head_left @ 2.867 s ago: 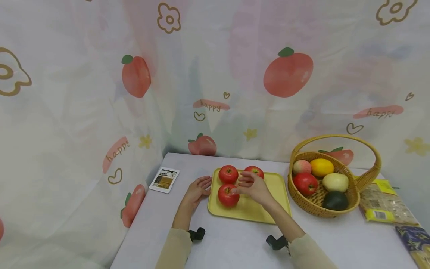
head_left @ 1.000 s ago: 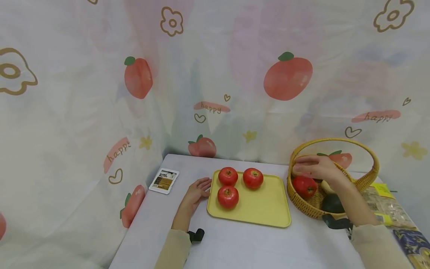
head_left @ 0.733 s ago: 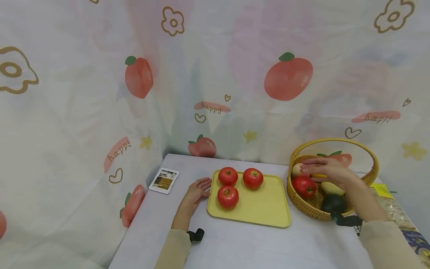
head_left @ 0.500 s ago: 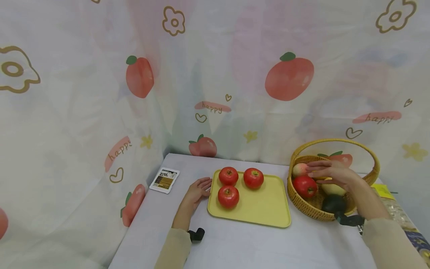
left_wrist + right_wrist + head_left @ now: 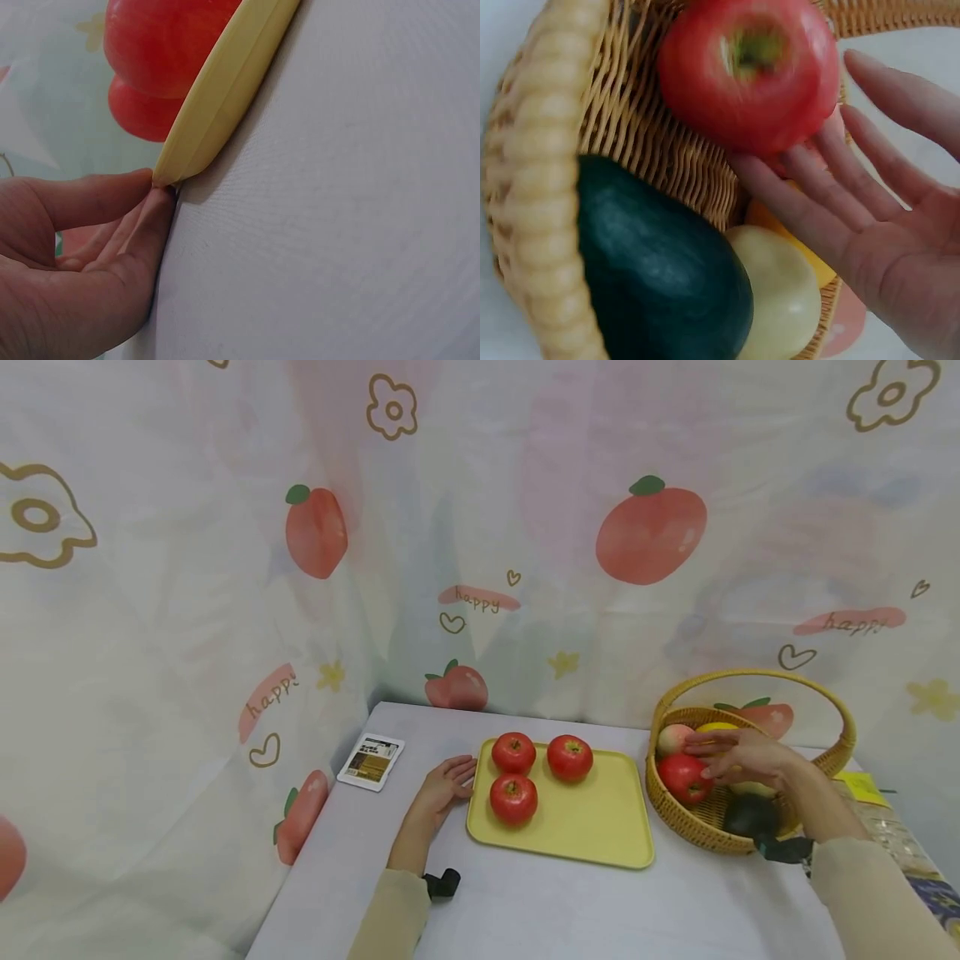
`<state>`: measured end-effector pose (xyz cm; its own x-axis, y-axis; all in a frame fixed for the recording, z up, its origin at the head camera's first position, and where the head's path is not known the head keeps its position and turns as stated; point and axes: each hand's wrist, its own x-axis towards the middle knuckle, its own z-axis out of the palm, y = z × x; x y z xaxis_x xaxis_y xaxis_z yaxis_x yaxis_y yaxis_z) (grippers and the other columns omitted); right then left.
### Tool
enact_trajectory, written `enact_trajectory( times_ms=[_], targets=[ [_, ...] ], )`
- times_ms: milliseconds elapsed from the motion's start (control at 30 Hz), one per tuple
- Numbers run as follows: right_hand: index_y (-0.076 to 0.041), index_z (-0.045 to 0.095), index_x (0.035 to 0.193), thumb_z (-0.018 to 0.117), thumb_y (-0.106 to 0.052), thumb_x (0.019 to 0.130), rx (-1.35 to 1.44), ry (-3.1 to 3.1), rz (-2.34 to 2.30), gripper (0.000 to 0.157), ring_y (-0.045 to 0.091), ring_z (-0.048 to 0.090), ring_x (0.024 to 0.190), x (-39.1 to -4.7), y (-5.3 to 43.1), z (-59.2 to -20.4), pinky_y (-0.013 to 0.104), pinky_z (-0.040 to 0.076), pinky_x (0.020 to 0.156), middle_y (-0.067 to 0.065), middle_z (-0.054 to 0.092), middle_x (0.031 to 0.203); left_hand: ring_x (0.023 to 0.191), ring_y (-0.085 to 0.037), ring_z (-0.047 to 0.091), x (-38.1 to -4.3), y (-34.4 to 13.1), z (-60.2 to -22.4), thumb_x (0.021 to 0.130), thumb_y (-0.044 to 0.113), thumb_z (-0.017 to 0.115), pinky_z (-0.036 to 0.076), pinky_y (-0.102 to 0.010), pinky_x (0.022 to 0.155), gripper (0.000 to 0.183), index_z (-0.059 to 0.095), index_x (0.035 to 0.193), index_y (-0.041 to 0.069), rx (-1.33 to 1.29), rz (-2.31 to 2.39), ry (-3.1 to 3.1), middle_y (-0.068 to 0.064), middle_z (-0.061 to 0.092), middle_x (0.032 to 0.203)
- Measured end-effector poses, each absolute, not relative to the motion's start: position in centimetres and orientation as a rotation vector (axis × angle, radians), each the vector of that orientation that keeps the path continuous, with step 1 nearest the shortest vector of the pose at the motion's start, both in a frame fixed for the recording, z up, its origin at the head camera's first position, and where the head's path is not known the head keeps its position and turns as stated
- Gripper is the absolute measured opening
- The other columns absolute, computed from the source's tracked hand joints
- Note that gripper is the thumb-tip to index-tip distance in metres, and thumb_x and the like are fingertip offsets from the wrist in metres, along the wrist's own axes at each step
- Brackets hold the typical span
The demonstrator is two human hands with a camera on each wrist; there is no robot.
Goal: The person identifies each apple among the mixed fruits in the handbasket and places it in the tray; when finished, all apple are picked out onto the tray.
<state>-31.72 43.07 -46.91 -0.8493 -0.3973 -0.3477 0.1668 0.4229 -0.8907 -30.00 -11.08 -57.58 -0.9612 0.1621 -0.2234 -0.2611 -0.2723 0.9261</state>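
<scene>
My right hand [image 5: 757, 758] is inside the wicker basket [image 5: 693, 831], beside a red apple [image 5: 684, 778]. In the right wrist view its fingers are extended along the side of this apple, and the thumb stands apart from it. A peach [image 5: 672, 740], a yellow fruit [image 5: 716, 727], a pale round fruit [image 5: 780, 300] and a dark green avocado-like fruit [image 5: 660, 262] share the basket. My left hand [image 5: 442, 785] touches the left edge of the yellow tray [image 5: 585, 831] with its thumb and fingertips. On the tray sit three red apples [image 5: 513, 799] towards its left and back.
A white flat package [image 5: 371, 762] with a printed label lies at the back left of the table. Bagged goods [image 5: 885, 818] lie right of the basket, partly behind the right forearm. The basket's tall handle [image 5: 750, 674] arches over its back. Printed cloth hangs behind.
My right hand has moved from the tray's apples to the basket, first over the peach, then over to the red apple beside it. The left hand has stayed at the tray's edge.
</scene>
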Motion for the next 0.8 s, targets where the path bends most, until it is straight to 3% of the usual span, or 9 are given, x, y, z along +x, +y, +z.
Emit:
enact_trajectory(
  times_ms=[100, 267, 467, 600, 800],
  targets=[
    [0.016, 0.028, 0.153, 0.070, -0.004, 0.097, -0.221, 2.158, -1.408, 0.073, 0.023, 0.068, 0.111, -31.6, 42.9, -47.0, 0.057, 0.058, 0.097, 0.028, 0.055, 0.145, 0.148, -0.037, 0.043, -30.0, -11.0, -57.7, 0.082, -0.032, 0.049, 0.042, -0.043, 0.118, 0.076, 0.040, 0.153, -0.008, -0.117, 2.318, 1.698, -0.028, 0.045, 0.157],
    [0.016, 0.025, 0.153, 0.070, -0.005, 0.098, -0.161, 2.160, -1.434, 0.075, 0.021, 0.070, 0.107, -31.4, 42.6, -47.0, 0.059, 0.058, 0.095, 0.024, 0.061, 0.139, 0.147, -0.037, 0.044, -30.1, -10.9, -57.8, 0.082, -0.032, 0.050, 0.043, -0.043, 0.117, 0.075, 0.042, 0.152, -0.007, -0.113, 2.321, 1.704, -0.028, 0.046, 0.156],
    [0.016, 0.028, 0.153, 0.072, -0.009, 0.098, -0.191, 2.247, -1.410, 0.075, 0.015, 0.072, 0.104, -31.1, 42.5, -47.5, 0.049, 0.062, 0.092, 0.029, 0.061, 0.139, 0.147, -0.037, 0.043, -30.0, -10.8, -57.8, 0.081, -0.032, 0.050, 0.043, -0.043, 0.118, 0.076, 0.041, 0.152, -0.008, -0.102, 2.318, 1.703, -0.029, 0.045, 0.156],
    [0.015, 0.037, 0.151, 0.074, -0.017, 0.098, -0.186, 2.344, -1.353, 0.072, 0.013, 0.071, 0.101, -31.1, 42.3, -47.8, 0.042, 0.063, 0.090, 0.025, 0.067, 0.131, 0.148, -0.037, 0.043, -30.1, -11.0, -57.8, 0.082, -0.032, 0.051, 0.042, -0.044, 0.118, 0.075, 0.041, 0.153, -0.008, -0.107, 2.317, 1.704, -0.029, 0.045, 0.156],
    [0.015, 0.036, 0.151, 0.073, -0.025, 0.099, -0.140, 2.402, -1.264, 0.075, 0.026, 0.071, 0.102, -30.7, 41.7, -47.6, 0.052, 0.061, 0.092, 0.023, 0.067, 0.127, 0.148, -0.038, 0.042, -30.0, -11.2, -57.5, 0.083, -0.031, 0.050, 0.041, -0.046, 0.119, 0.075, 0.039, 0.153, -0.009, -0.092, 2.305, 1.704, -0.029, 0.044, 0.157]
  ],
)
